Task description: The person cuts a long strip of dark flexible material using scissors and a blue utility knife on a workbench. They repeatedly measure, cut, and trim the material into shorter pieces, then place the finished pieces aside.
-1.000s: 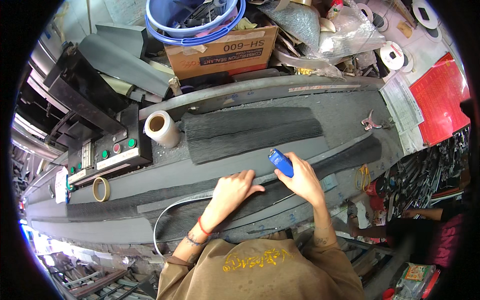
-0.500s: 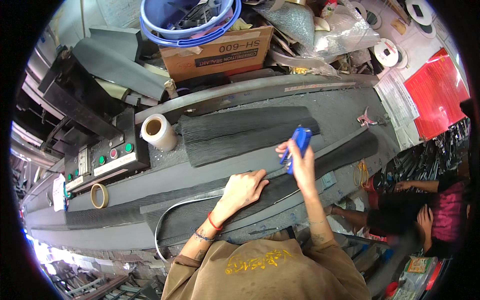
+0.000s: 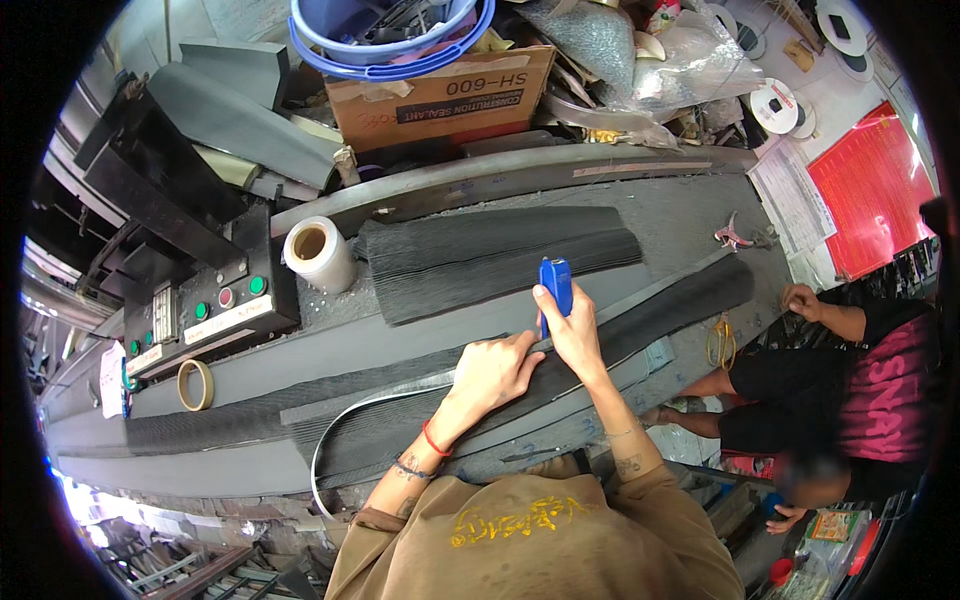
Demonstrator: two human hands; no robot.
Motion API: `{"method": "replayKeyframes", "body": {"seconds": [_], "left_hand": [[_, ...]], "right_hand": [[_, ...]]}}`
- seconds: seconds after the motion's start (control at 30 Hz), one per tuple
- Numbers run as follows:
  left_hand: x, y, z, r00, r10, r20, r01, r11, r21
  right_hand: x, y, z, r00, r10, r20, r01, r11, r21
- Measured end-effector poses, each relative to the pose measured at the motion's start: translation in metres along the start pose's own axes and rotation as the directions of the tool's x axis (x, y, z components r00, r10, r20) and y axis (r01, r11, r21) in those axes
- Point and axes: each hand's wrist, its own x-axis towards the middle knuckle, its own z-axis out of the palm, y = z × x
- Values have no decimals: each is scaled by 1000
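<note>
My right hand (image 3: pixel 573 335) is wrapped round a blue stapler (image 3: pixel 556 282), whose lower end meets a long light-grey strip (image 3: pixel 375 398). Just left of it, my left hand (image 3: pixel 490 372) has its fingers curled and pinches the strip at the edge of a dark pleated mesh (image 3: pixel 345 440). The strip loops down over the bench edge on the left and runs on to the right along the mesh. What lies between the stapler's jaws is hidden by my fingers. Beyond my hands rests a second folded dark pleated mesh (image 3: pixel 500 248).
A roll of clear film (image 3: pixel 335 268) and a tape roll (image 3: pixel 196 386) are left, near a control box (image 3: pixel 232 310) with buttons. Pink-handled pliers (image 3: pixel 733 236) lie far right; yellow-handled scissors (image 3: pixel 720 345) nearer. A cardboard box (image 3: pixel 440 105) stands behind. Another person (image 3: pixel 885 390) is at right.
My right hand has brought the stapler left and down to the strip beside my left hand. My left hand has barely moved. The other person at right has changed posture.
</note>
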Motion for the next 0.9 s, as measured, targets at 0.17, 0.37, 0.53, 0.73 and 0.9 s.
{"method": "replayKeyframes", "body": {"seconds": [0.17,0.37,0.53,0.73,0.9], "left_hand": [[1,1,-2,1000,-17,-7,17,1000,-12],[1,1,-3,999,-36,-5,36,999,-13],[0,0,1,1000,-28,7,28,999,21],[-1,-2,6,1000,-14,13,14,1000,8],[0,-2,5,1000,-25,6,25,999,21]], "right_hand": [[3,0,1,999,19,36,-21,998,52],[7,2,4,997,-12,73,13,1000,-19],[11,9,6,993,21,114,-13,997,-73],[20,20,6,973,87,212,-59,989,-135],[25,21,8,961,134,244,-99,984,-151]]}}
